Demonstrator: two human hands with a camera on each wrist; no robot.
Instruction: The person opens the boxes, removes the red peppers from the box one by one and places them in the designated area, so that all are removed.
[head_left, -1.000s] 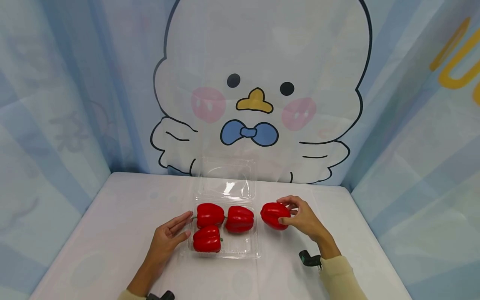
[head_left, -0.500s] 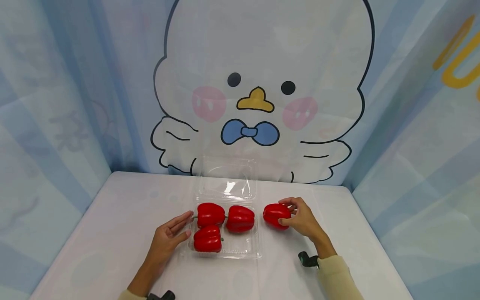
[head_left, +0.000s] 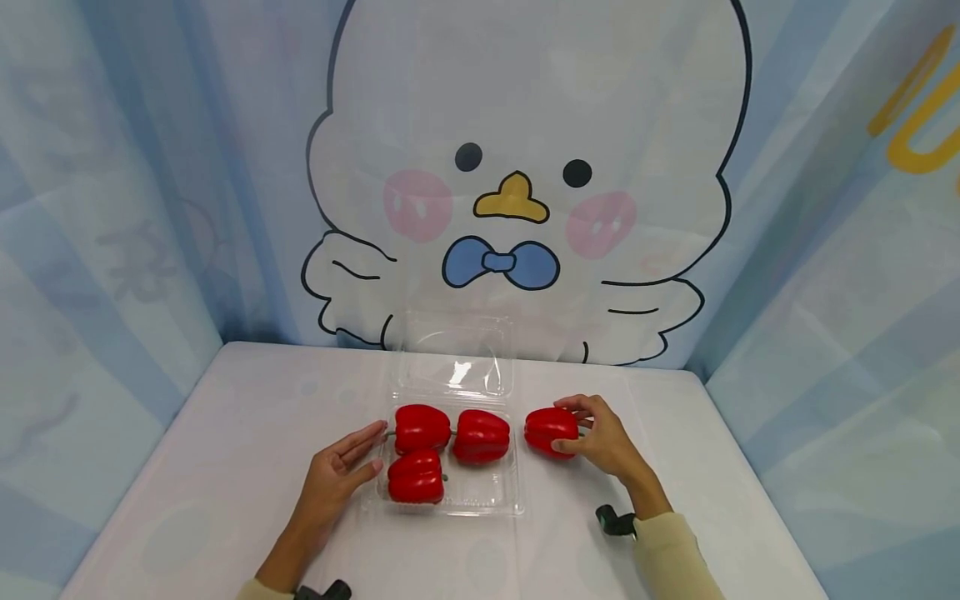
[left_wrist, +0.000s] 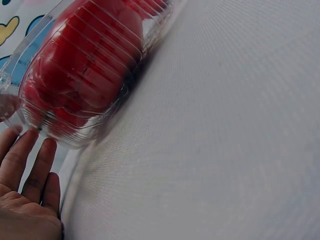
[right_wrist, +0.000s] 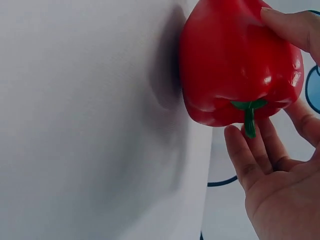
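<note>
A clear plastic clamshell box lies open on the table, its lid raised at the back. Three red bell peppers sit in it: one back left, one back right, one front left. The front right part is bare. My left hand touches the box's left side with fairly straight fingers. To the right of the box, my right hand grips another red bell pepper between thumb and fingers. Its green stem points toward the palm. Whether this pepper touches the table is hard to tell.
White cloth covers the table. A curtain with a cartoon chick hangs at the back, and blue-white curtains close off the sides. Dark wrist-camera mounts sit at both wrists.
Very little differs. My right forearm has shifted slightly to the left while the hand keeps hold of the bell pepper. The left hand and the box stay in place.
</note>
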